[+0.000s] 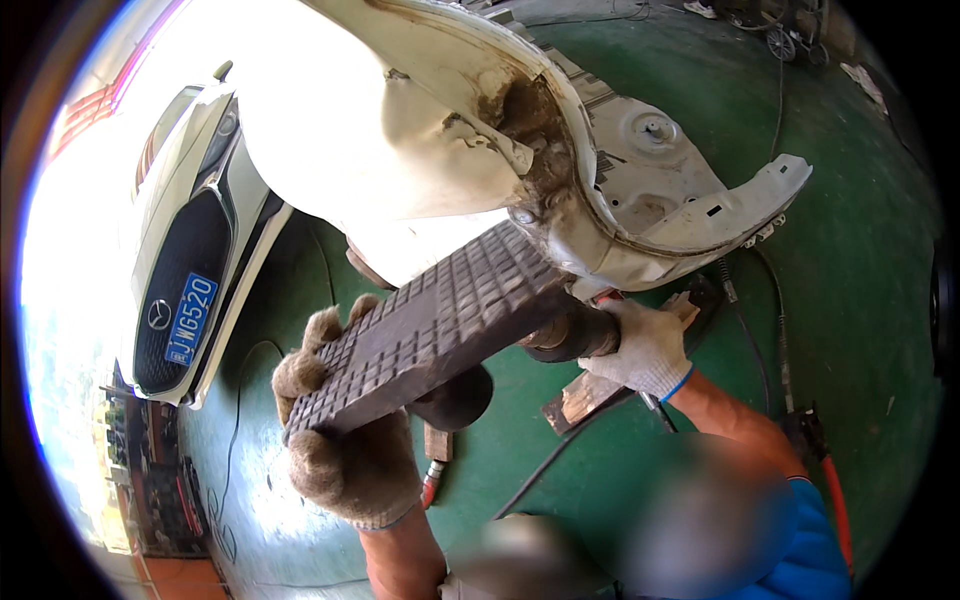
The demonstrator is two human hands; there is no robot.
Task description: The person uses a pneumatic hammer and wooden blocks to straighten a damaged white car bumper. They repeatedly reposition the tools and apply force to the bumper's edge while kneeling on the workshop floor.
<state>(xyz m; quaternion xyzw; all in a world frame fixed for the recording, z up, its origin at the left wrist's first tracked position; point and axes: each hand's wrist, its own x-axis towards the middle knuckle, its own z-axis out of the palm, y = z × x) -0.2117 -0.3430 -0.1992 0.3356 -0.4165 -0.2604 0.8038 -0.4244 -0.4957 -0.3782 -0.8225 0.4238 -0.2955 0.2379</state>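
A long black rubber block (440,325) with a grid-ridged top lies slantwise under the dented white car body panel (420,150). My left hand (355,455), in a soiled knit glove, grips its near left end, fingers over the far edge and thumb on the near side. A dark rounded piece (455,400) shows beneath the block. Under its far right end is a dark cylindrical piece (575,335). My right hand (640,345), in a paler glove, is closed against that cylinder's end; its fingertips are partly hidden. The block's far end reaches the panel's torn, rusty edge.
A white car (190,250) stands at the left. Wood pieces (585,400) lie on the green floor (860,300) below my right hand. Hoses and cables (785,330) run across the floor. A red-tipped fitting (432,480) lies by my left forearm. Wheeled equipment (785,42) stands far right.
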